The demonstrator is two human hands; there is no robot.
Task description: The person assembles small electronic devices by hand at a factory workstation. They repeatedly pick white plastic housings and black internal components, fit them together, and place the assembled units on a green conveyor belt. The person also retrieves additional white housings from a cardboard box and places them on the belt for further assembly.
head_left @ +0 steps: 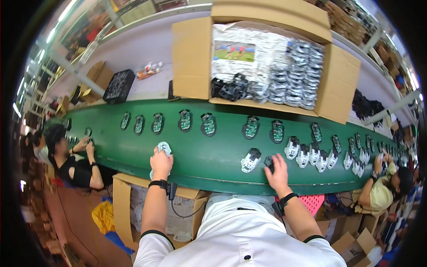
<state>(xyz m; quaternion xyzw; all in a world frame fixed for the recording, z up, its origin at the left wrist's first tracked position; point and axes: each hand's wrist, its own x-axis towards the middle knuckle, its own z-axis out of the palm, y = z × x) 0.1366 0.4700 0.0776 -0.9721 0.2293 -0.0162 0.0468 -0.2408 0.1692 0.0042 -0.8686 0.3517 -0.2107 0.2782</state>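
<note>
My left hand is closed round a pale white mouse shell, whose upper end sticks out beyond the fingers. Another whitish piece shows below that hand, by the belt's near edge. My right hand has a small black plastic part between thumb and fingers, low over the green belt. Just left of it lies a white mouse shell with a black top. Past both hands runs a row of green circuit boards on black mouse bases.
Beyond the green conveyor belt stands an open carton with stacked shiny shells and black parts. More white-and-black shells lie to the right. A carton sits below my left arm. Co-workers sit at left and right.
</note>
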